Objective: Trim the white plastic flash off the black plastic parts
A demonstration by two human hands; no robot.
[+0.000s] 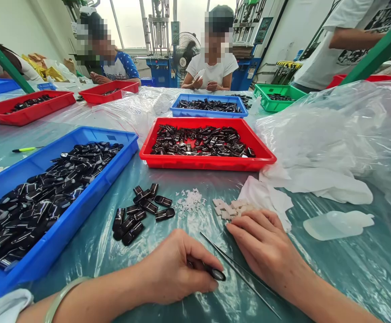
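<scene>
A small glossy black plastic part [218, 273] is pinched between the thumb and fingers of my left hand [178, 269], its rounded end pointing right. My right hand [265, 251] rests palm down with its fingers stretched out, fingertips at the small off-white pads [229, 208]. Between the hands lie long thin metal tweezers [240, 271], partly under the right hand. Ahead of my left hand sits a loose cluster of the same black parts [141, 211]. To the right of that cluster is a little heap of tiny white pieces [191, 202].
A blue tray [90, 193] of black parts stands at left, a red tray [208, 162] of them ahead. On the right are a white cloth [265, 197], a translucent squeeze bottle [336, 225] and clear plastic sheeting [333, 130]. Co-workers sit across the table [343, 269].
</scene>
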